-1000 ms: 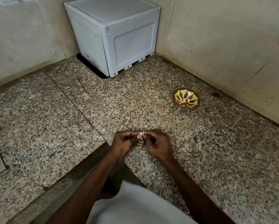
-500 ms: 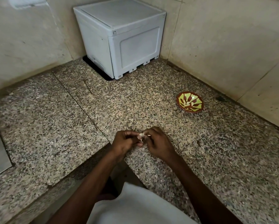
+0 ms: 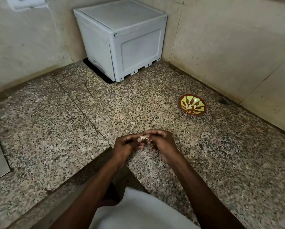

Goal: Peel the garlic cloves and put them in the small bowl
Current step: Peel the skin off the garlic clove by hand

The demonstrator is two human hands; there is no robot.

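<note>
Head view, both hands over granite counter [image 3: 59, 123] edge. Garlic clove [image 3: 142, 138] pinched betw. my left hand [image 3: 125, 145] and right hand [image 3: 161, 143], fingertips of both curled onto it; thin skin strands hang off clove. Small bowl [image 3: 192, 104], brown w/ green pattern, sits well apart to the right, near wall; pale bits inside. Grey plastic box [image 3: 122, 38] in corner.

Bare counter [image 3: 163, 103] btwn hands [image 3: 144, 142] & bowl [image 3: 192, 104]; box [image 3: 122, 38] far corner.
</note>
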